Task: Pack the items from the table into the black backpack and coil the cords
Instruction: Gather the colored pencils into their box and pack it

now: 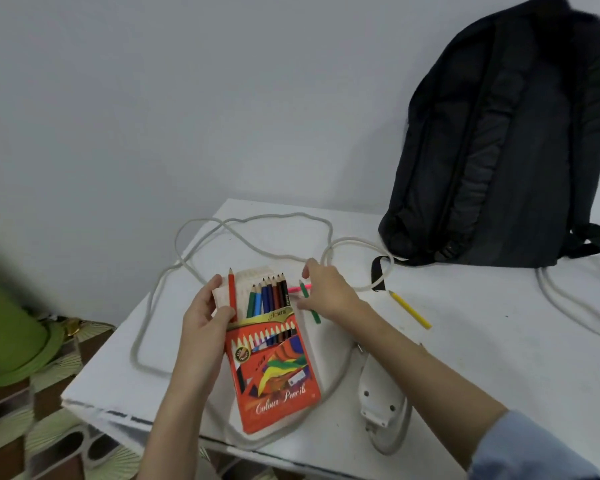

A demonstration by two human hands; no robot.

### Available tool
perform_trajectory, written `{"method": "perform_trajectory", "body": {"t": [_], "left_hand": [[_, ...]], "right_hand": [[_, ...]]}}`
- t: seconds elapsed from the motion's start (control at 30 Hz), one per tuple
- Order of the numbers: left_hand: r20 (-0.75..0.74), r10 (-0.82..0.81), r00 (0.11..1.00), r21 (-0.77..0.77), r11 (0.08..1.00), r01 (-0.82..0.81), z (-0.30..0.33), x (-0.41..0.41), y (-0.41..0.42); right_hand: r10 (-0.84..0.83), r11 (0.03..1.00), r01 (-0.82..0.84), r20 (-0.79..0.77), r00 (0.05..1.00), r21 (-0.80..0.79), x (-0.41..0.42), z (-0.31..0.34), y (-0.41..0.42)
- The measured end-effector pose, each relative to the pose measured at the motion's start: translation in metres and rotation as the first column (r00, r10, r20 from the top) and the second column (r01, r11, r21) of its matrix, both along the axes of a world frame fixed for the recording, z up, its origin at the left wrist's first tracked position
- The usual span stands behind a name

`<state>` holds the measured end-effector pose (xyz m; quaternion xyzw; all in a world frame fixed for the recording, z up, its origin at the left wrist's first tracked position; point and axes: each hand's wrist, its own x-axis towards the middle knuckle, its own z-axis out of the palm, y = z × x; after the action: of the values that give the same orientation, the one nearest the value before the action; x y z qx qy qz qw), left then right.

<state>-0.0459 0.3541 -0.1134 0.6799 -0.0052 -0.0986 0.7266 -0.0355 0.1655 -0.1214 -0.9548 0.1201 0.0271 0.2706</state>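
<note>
A white worktop (465, 341) stands against a grey wall, above a patterned floor. One black backpack (499, 150) leans at the back. The left grip (205, 317) holds one pencil box (274, 368). The right grip (326, 289) pinches one green pencil (315, 315). One yellow pencil (409, 309) and one white cord (257, 233) lie beside.

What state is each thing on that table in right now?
Pencil box: flap open, gripped by left hand, partly filled.
Red pencil: sticking up from the box, by the left thumb.
Green pencil: pinched in right hand.
Pink pencil: loose, under the right hand.
Yellow pencil: loose on the table.
Cord: uncoiled, sprawled.
Backpack: upright against the wall.
Iron: lying flat.
</note>
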Motion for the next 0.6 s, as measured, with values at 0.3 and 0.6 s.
{"method": "perform_trajectory", "body": {"t": [0.3,0.6], "left_hand": [[-0.03,-0.042,0.999,-0.007,0.999,0.042,-0.006,0.0,0.003],[-0.043,-0.103,0.994,-0.033,0.994,0.102,-0.003,-0.007,0.002]], "right_hand": [[-0.157,0.941,0.159,-0.034,0.987,0.299,0.009,0.01,-0.014],[-0.005,1.0,0.003,0.044,0.999,0.031,0.018,-0.004,-0.017]]}}
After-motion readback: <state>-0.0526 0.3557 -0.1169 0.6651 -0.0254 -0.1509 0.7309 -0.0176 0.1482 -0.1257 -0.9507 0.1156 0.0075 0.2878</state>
